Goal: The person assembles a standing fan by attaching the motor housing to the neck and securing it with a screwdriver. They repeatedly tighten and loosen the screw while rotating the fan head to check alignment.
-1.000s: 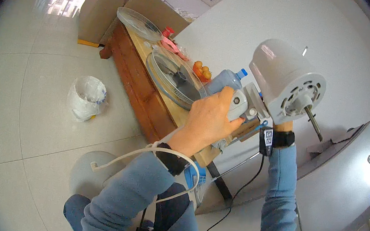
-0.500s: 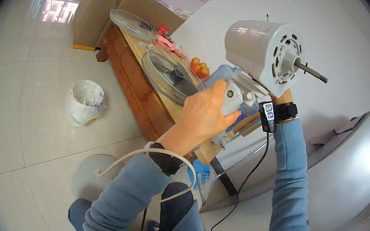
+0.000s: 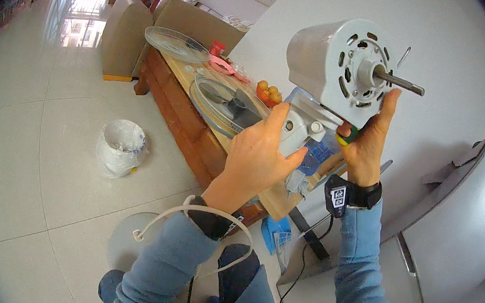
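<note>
The fan motor, a white housing with a steel shaft pointing right, is held up above the near end of the wooden counter. The left hand wraps closed around the neck below the motor. The right hand is closed on a green-and-yellow handle, probably a screwdriver, though its tip is hidden under the motor. Doing this well likely means keeping the neck steady and seating the tip squarely before turning. Beyond the motor, a fan guard lies on the counter; a white bucket stands left of the counter.
</note>
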Motion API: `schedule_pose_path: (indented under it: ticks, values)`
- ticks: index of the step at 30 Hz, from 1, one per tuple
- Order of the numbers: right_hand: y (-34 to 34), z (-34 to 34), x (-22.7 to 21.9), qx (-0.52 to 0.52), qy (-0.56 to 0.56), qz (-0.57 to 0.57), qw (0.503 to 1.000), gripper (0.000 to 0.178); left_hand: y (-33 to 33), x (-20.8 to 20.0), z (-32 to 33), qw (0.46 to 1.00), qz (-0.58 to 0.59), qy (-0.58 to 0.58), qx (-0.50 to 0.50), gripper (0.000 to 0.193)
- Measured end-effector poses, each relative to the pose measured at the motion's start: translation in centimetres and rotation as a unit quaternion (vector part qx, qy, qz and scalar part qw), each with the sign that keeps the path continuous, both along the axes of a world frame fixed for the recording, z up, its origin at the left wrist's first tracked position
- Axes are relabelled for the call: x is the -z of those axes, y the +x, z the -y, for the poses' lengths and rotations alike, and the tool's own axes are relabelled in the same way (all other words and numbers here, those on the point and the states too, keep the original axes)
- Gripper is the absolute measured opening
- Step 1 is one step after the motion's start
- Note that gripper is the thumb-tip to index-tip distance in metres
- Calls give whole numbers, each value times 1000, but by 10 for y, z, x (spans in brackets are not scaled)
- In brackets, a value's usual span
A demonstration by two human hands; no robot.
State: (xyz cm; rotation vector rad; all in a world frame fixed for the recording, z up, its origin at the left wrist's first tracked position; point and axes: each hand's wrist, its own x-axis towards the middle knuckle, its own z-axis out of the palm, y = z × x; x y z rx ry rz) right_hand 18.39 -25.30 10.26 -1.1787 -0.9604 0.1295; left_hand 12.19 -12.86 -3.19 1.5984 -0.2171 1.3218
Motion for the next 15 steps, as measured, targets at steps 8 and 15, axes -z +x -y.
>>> schedule_pose_path:
  ticks: [8,15]
  values:
    - [36,-12,-9,-126,3,25,992,52,9,2,-5,999,26,23,17,62]
    - [27,-7,-7,-67,-29,72,995,44,-1,1,-21,986,-6,-19,163,56]
